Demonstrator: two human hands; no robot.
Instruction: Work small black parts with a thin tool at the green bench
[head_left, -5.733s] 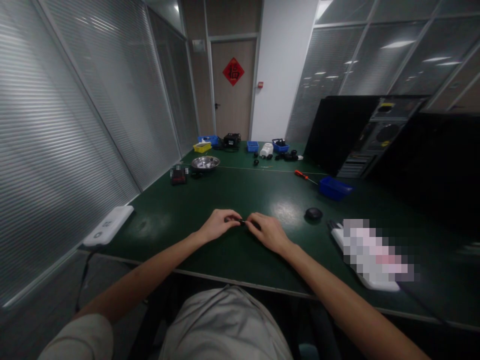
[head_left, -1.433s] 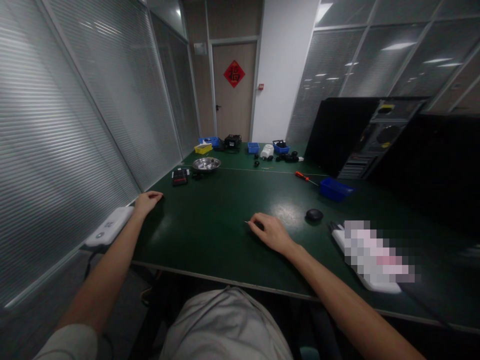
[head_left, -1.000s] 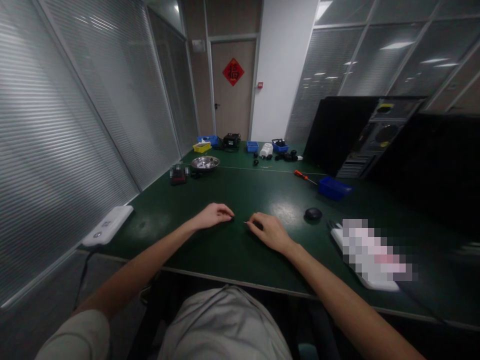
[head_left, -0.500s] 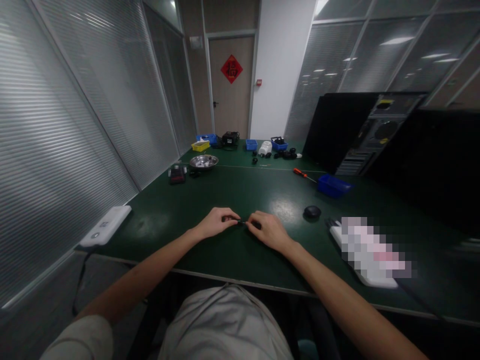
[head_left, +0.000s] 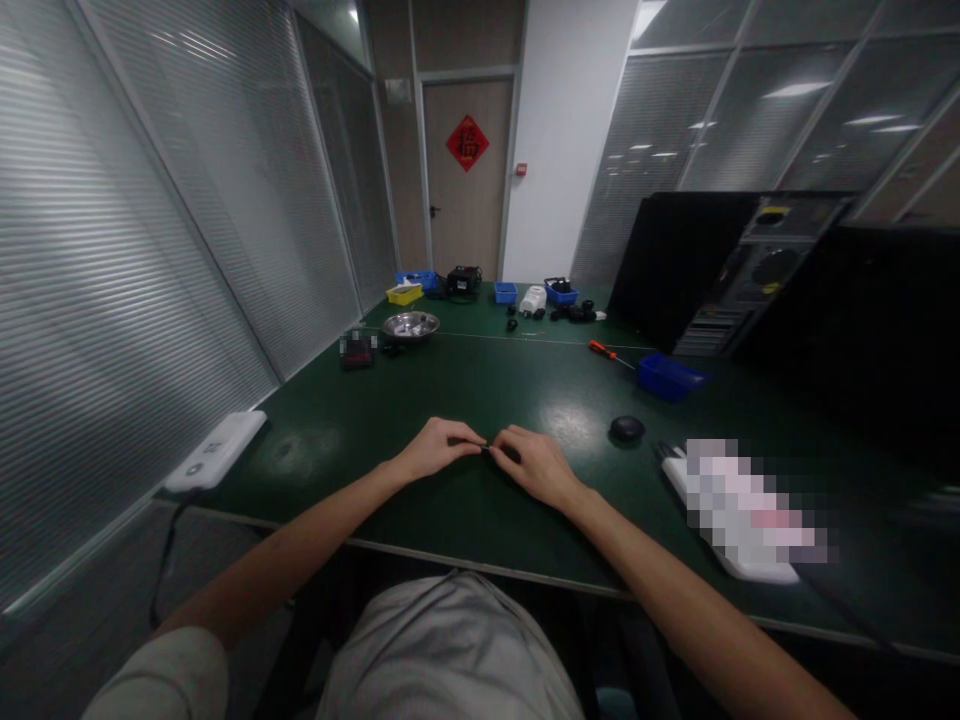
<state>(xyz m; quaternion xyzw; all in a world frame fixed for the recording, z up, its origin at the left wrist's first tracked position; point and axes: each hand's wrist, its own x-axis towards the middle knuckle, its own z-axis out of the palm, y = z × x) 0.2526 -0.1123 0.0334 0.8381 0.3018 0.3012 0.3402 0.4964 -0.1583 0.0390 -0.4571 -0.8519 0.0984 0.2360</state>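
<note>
Just above the green tabletop (head_left: 450,385), my left hand (head_left: 439,448) pinches one end of a small dark piece (head_left: 485,448) between thumb and fingertips. My right hand (head_left: 534,465) closes on its other end, its fingers curled and the thumb pressed in. The two hands almost meet at the piece. It is too small and too covered by fingertips to name its kind. A black computer mouse (head_left: 627,429) lies to the right of my right hand.
An orange-handled screwdriver (head_left: 604,350) lies by a blue bin (head_left: 664,378). At the far left stand a metal bowl (head_left: 410,326) with small parts and a yellow tray (head_left: 405,294). White power strips (head_left: 217,452) sit on both sides. A black computer tower (head_left: 682,265) stands at the right.
My two hands have drawn slightly closer together, and less of the dark piece shows between them. The whole view has shifted slightly.
</note>
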